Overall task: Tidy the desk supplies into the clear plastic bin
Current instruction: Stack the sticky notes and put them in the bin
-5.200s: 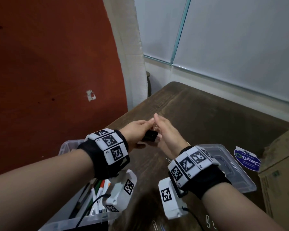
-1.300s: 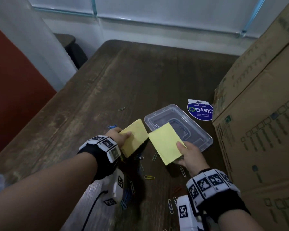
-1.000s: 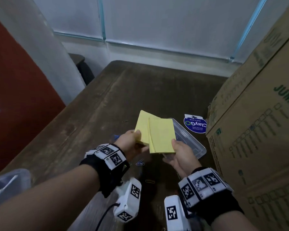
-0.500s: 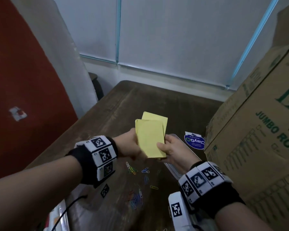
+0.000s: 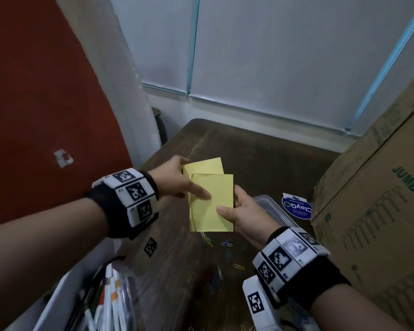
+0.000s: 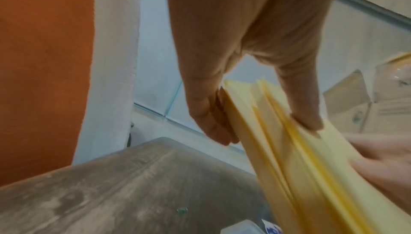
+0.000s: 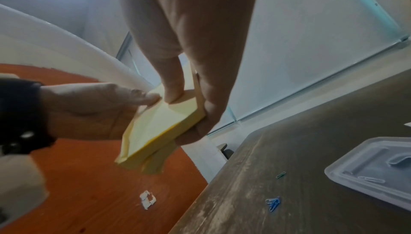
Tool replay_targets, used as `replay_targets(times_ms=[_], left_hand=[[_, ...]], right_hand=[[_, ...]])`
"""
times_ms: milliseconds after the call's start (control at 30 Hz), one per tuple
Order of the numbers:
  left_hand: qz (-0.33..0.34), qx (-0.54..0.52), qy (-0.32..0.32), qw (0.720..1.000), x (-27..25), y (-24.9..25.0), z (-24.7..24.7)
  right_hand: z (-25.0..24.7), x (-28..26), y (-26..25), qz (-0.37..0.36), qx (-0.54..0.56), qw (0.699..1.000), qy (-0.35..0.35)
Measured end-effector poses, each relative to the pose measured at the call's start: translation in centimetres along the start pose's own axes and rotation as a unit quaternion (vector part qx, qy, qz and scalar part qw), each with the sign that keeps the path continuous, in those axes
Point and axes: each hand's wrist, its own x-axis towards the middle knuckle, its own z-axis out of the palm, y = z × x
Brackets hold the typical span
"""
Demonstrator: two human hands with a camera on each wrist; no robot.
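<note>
Hands (image 5: 177,180) pinching yellow notepads (image 5: 212,206)

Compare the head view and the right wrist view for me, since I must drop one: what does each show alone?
Head only: the bin with pens, the cardboard box, both wristbands, the blue label.
Right wrist only: the pads' thick edge, a clip inside the lid.
Both: the left hand and right hand holding the yellow pads, clips on the table.
</note>
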Motion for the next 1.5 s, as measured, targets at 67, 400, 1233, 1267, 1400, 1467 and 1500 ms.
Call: replay_targets(times_ms=[67,400,1233,1267,1400,1467,1500], left_hand=[[-0.006,-0.011,0.001,1.0,-0.1,0.2,-1.1],[-0.005,0.002,0.077,0.997,-0.8,-0.6,1.0],[-0.026,0.022,-0.088,0.996,0.2,2.9,3.2],[-0.031,0.032,-0.083,0.996,0.3,2.9,3.1],[-0.037,0.019,-0.076,0.996,1.0,2.9,3.0],[-0.036,0.009,-0.077,0.996,1.1,2.9,2.9],[-0.03,0.012,-0.079,0.996,1.1,3.1,2.9]], right_hand=[[0.6,-0.1,0.1,-0.007,0.031,0.999,-0.01],[1.2,0.4,-0.6,0.028,0.214,0.976,0.016],[0.5,2.3,-0.7,0.03,0.271,0.961,0.053],[0.5,2.5,-0.7,0.033,0.264,0.962,0.056],[0.2,2.7,-1.1,0.043,0.251,0.966,0.051],[0.1,2.3,-1.5,0.034,0.274,0.96,0.035],[0.1,2.2,-1.6,0.026,0.291,0.956,0.031]])
